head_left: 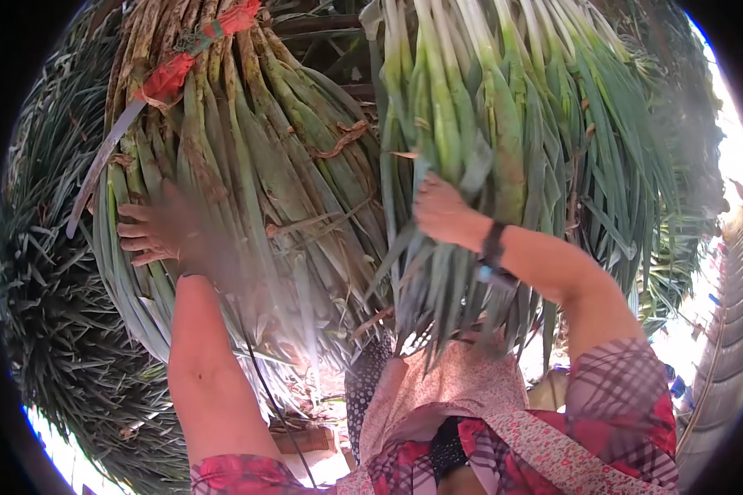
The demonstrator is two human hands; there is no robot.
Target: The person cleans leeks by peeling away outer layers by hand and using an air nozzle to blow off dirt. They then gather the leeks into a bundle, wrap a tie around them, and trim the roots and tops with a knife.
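Leaves (54,330), long, narrow and dark green, form a thick mass behind and to the left. In front hangs a broad, dull-green bundle with brown-streaked stalks (256,181), its flattened leaves fanning downward, some dry and curled. Right beside it hangs a fresher bundle with white-to-bright-green stems (512,124), darkening to deep green along its drooping, slender leaves. Lower down shows a pink floral cloth apron (462,379). The left hand (153,233) lies flat against the duller bundle's left side, fingers spread, gripping nothing, partly blurred. The right hand (446,210) is curled tight around leaves at the fresher bundle's left edge. A red, crumpled tie (167,77) crosses the duller bundle's upper stalks, a narrow grey strip (105,167) slanting below it. Smallest is a black wristband (493,244) on the right wrist.
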